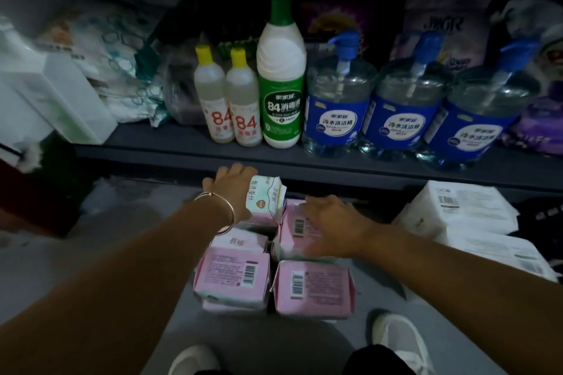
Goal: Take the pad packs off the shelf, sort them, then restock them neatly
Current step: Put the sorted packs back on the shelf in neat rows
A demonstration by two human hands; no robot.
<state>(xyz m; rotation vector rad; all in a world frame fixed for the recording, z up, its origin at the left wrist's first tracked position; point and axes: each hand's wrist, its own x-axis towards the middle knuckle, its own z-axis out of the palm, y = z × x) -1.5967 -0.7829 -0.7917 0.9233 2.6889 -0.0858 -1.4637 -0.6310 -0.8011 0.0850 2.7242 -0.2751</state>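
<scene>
**Fingers on upright pack: tip-over risk**

Fingers of the left hand (228, 186) curl around a pale green-and-pink soft plastic pad pack (264, 201), held upright above pink packs (274, 277) stacked on the grey floor. The right hand (327, 222) lies flat, fingers straight, on a pink pack. Uneven release could topple the stack.

open floor (128, 253) left of pink pad packs (313, 288), white packs (466, 216) crowding right, shelf edge (335, 169) overhead

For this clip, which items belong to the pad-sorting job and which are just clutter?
Job: pink pad packs on the floor; upright pack held in left hand; right hand over packs.
Bystanders: 84 disinfectant bottles; blue pump bottles; white tissue packs.
</scene>
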